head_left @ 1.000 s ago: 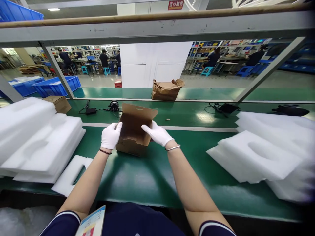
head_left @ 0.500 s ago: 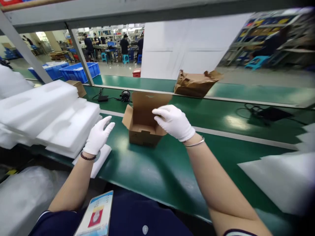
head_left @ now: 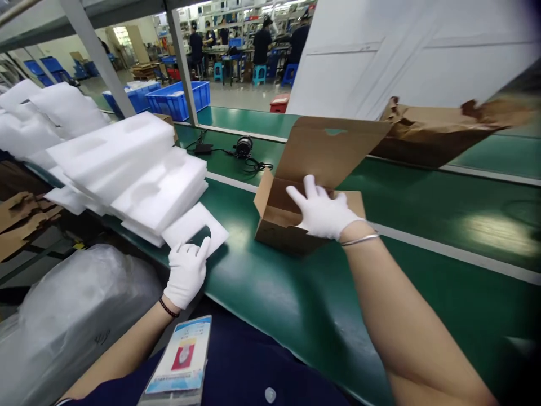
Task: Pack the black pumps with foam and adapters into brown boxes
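Observation:
My gloved left hand (head_left: 187,273) is at the near edge of a flat white foam piece (head_left: 217,234) with a cut-out; its index finger reaches over the foam and the other fingers are bent. Whether it grips the foam is hard to tell. An open brown cardboard box (head_left: 281,234) stands on the green table, its lid raised at the back. Over the box's front opening is my gloved right hand (head_left: 323,211), fingers spread, holding nothing. Thick white foam blocks (head_left: 147,192) lie stacked left of the box.
Behind the box are a black round device (head_left: 244,146) with a cable and a crumpled brown paper bag (head_left: 435,135). Blue crates (head_left: 180,101) stand beyond the shelf post (head_left: 182,67). A clear plastic bag (head_left: 88,321) bulges at lower left. People work in the background.
The view has turned left. My left hand has come down to the flat foam piece, which now lies more fully in view. My right hand has spread its fingers and lowered over the box.

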The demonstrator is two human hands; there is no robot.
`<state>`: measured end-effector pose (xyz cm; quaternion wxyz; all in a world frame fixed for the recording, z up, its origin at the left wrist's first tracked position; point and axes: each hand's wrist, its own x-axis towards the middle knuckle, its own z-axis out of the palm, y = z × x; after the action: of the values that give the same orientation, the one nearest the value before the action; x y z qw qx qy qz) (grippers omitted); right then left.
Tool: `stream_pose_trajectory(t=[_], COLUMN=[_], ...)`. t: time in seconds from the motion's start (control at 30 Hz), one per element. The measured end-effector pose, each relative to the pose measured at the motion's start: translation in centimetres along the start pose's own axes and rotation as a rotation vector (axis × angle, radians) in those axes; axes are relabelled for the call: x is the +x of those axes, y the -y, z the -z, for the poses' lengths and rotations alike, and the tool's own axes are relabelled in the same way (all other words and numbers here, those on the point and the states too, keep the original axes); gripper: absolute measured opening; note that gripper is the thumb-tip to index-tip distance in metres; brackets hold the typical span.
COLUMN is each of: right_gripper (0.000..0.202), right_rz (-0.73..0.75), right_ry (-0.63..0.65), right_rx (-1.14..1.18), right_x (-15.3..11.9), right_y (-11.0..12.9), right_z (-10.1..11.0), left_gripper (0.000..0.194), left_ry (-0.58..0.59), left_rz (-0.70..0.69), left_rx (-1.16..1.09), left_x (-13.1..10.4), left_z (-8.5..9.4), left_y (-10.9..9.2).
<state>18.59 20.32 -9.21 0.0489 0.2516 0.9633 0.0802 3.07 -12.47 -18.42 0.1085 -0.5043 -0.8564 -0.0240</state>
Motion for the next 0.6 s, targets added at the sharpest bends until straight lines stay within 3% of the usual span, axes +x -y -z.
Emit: stream_pose_trajectory(t=[0.1, 0.2, 0.27, 0.33, 0.43, 0.5, 0.57, 0.6], right_gripper=[0.091, 0.091, 0.084, 0.073, 0.058, 0.055, 0.052, 0.05], right_rz=[-0.03, -0.079, -0.098, -0.086, -0.033, -0.071, -0.274, -0.456], right_ry=[0.121, 0.142, 0.074, -0.081, -0.387, -0.517, -0.53, -0.496], right_rx=[-0.053, -0.046, 0.008, 0.082, 0.093, 0.061, 0.064, 0.066], right_x=[0.8, 1.5, 0.9, -0.7, -4.6, -8.9, -14.8, -18.0], right_y=[0.7, 1.3, 1.9, 2.3, 1.3, -0.9, -4.4, -6.5], right_z=[0.2, 0.1, 0.5, 1.6, 3.8, 5.1, 5.7, 5.6], left_gripper=[0.056, 0.053, 0.052, 0.053, 0.053, 0.051, 0.047, 0.045], left_ry=[0.021, 0.106, 0.106, 0.078, -0.005, -0.064, -0.106, -0.108], left_rz=[-0.074, -0.178, -0.226, -0.237, -0.219, -0.193, -0.179, -0.197], left_rx=[0.164, 0.264, 0.287, 0.301, 0.323, 0.311, 0.181, 0.062], left_x=[2.0, 2.9, 2.9, 2.8, 3.8, 5.0, 5.8, 5.9], left_z=[-0.6, -1.5, -1.8, -1.9, -2.5, -3.4, -4.3, -4.5], left_y=[-0.5, -1.1, -1.7, -1.9, -1.1, -0.2, 0.7, 1.1])
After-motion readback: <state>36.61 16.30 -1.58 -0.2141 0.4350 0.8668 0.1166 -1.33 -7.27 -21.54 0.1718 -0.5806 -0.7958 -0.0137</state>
